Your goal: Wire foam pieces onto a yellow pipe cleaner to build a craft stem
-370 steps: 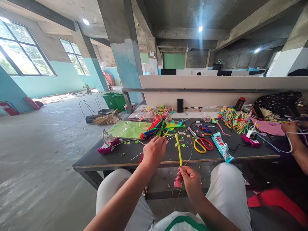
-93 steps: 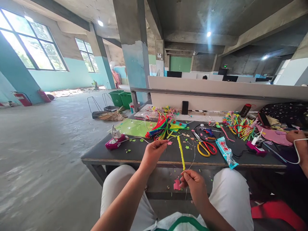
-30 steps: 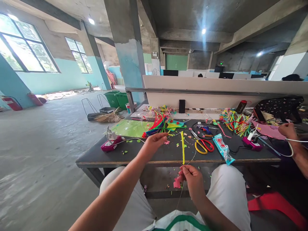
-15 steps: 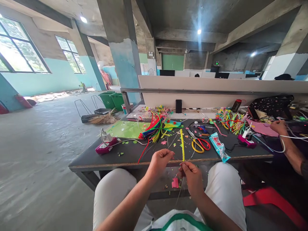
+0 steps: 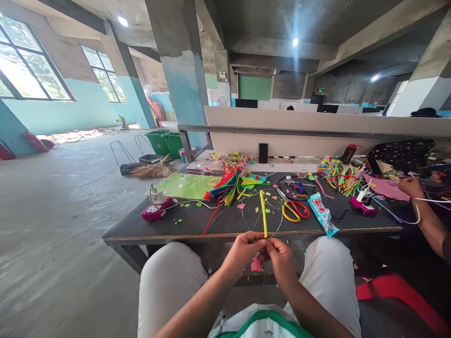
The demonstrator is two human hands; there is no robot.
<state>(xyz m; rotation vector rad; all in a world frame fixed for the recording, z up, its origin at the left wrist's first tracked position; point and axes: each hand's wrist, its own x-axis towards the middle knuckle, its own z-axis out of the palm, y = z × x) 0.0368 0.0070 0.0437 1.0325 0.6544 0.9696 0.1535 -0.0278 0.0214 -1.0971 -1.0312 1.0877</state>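
Yellow fuzzy stem: one, roughly upright at the near edge of the table, base pinched in the right hand. Left hand: previously apart, now meeting the right; its grip, cannot tell.

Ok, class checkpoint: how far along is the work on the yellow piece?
Looks done: the yellow piece has a slim, twisted-looking length. In hand: the right hand pinches its lower end, the left hand meeting it there; the fingers hide the detail. Probably left: dealing with the thin wire sticking out beside it. How many more pieces are needed, I can't tell.
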